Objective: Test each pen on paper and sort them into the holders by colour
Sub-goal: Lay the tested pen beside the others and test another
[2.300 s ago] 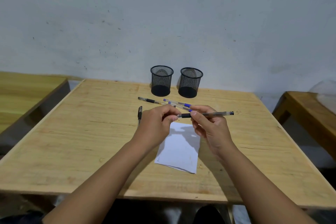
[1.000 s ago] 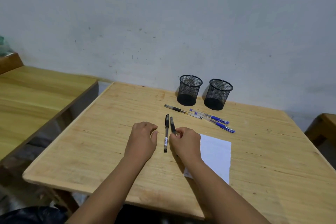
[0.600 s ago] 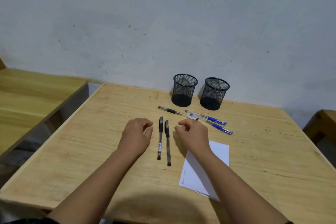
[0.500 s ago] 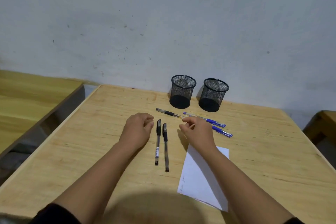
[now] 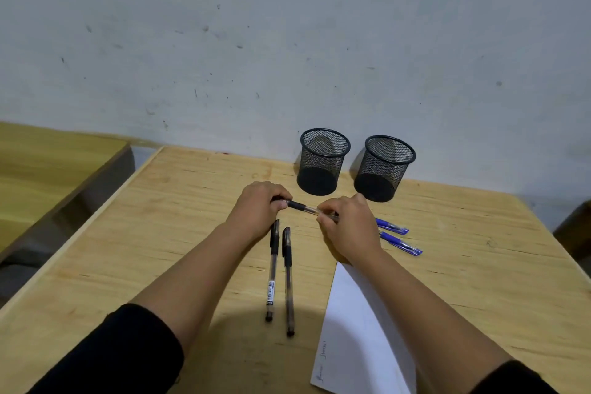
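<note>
Mid-frame, the left hand (image 5: 257,208) and the right hand (image 5: 347,227) both pinch the ends of one black pen (image 5: 302,208), held just over the table (image 5: 160,233). Two more black pens (image 5: 279,272) lie below it, blue pens (image 5: 398,238) to the right, paper (image 5: 355,339) at lower right, and two mesh holders (image 5: 355,163) stand above by the wall.

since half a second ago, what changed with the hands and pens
Both hands moved up from beside the two black pens to the third black pen near the holders. The left hand now grips its cap end, and the right hand pinches the barrel. The two black pens, both blue pens, the paper and the empty holders stayed put.
</note>
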{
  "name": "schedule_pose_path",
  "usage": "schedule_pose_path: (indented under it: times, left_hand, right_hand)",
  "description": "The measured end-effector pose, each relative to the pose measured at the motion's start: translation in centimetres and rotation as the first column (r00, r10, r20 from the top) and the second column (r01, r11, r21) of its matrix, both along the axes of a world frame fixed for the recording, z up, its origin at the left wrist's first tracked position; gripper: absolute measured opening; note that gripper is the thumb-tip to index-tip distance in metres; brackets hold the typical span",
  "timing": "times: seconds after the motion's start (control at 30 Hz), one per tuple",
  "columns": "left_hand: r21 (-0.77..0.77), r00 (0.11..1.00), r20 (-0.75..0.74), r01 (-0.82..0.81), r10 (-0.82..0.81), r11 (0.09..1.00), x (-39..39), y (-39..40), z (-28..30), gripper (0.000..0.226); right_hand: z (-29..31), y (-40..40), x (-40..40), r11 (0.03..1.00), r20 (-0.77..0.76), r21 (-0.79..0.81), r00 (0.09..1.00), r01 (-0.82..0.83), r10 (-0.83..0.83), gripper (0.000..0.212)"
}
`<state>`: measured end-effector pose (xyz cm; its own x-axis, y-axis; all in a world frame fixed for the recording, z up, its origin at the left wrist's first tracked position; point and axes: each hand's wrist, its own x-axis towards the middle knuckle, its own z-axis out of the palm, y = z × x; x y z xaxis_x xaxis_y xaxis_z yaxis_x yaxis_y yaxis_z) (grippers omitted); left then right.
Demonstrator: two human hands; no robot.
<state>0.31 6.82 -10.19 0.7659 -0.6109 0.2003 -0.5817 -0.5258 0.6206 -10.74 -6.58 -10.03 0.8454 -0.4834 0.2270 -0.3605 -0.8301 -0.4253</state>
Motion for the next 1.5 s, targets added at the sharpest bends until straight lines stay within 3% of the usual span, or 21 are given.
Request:
schedule_pose_path:
  times: [0.13,0.23,0.33,0.47,0.53,0.63,0.77,0.93,1.03,1.13,1.27,1.5]
  left_hand:
    - [-0.055,1.0,-0.013,-0.012,0.011,0.998,-0.2,0.6,0.0,0.016]
    - [-0.171,0.995,-0.088,-0.061,0.046,0.983,-0.8,1.5,0.8,0.015]
    - [-0.278,0.984,-0.169,-0.107,0.061,0.955,-2.0,2.1,2.1,0.017]
    - [-0.355,0.985,-0.175,-0.058,-0.005,0.933,-4.4,2.4,4.1,0.015]
    - [-0.366,0.988,-0.151,-0.02,-0.038,0.93,-5.9,2.1,4.9,0.012]
    - [-0.381,0.988,-0.122,0.043,-0.096,0.924,-8.0,1.6,5.9,0.012]
    - [-0.359,0.986,-0.096,0.096,-0.139,0.928,-9.6,1.2,7.1,0.015]
    - [-0.36,0.977,-0.084,-0.214,0.197,0.908,-6.5,4.1,7.8,0.008]
    - [-0.167,0.999,-0.02,-0.052,0.049,0.985,-7.2,2.9,6.8,0.006]
    - [-0.026,0.994,-0.061,0.094,-0.096,0.995,-9.1,-0.3,4.5,0.012]
    - [0.083,0.993,-0.069,0.102,-0.097,0.991,-9.7,-2.1,2.2,0.012]
    - [0.001,0.995,0.001,0.096,-0.096,0.995,-11.9,0.6,2.7,0.014]
  right_hand:
    - [0.6,0.1,-0.4,0.997,0.018,0.062,0.999,-0.051,0.05,0.019]
    - [2.2,0.4,-1.3,0.938,0.141,0.336,0.989,-0.084,0.038,0.01]
    - [4.3,0.5,-2.8,0.793,0.242,0.596,0.97,-0.123,-0.031,0.005]
    - [5.6,1.4,-4.6,0.566,0.341,0.805,0.92,-0.18,-0.192,0.016]
    - [6.0,2.1,-5.3,0.449,0.393,0.855,0.888,-0.258,-0.238,0.014]
    - [6.5,2.8,-6.7,0.375,0.454,0.859,0.857,-0.348,-0.243,0.008]
    - [7.0,3.5,-9.0,0.478,0.508,0.801,0.832,-0.361,-0.222,0.019]
    - [8.4,-0.5,-14.0,0.498,0.586,0.791,0.675,-0.355,-0.448,0.026]
    - [7.8,-1.5,-15.4,0.511,0.534,0.808,0.732,-0.294,-0.423,0.024]
    - [6.7,0.1,-15.2,0.46,0.486,0.833,0.801,-0.306,-0.349,0.02]
    - [5.7,1.0,-15.6,0.407,0.446,0.862,0.833,-0.302,-0.327,0.025]
    - [4.4,1.0,-16.3,0.436,0.337,0.876,0.91,-0.207,-0.243,0.013]
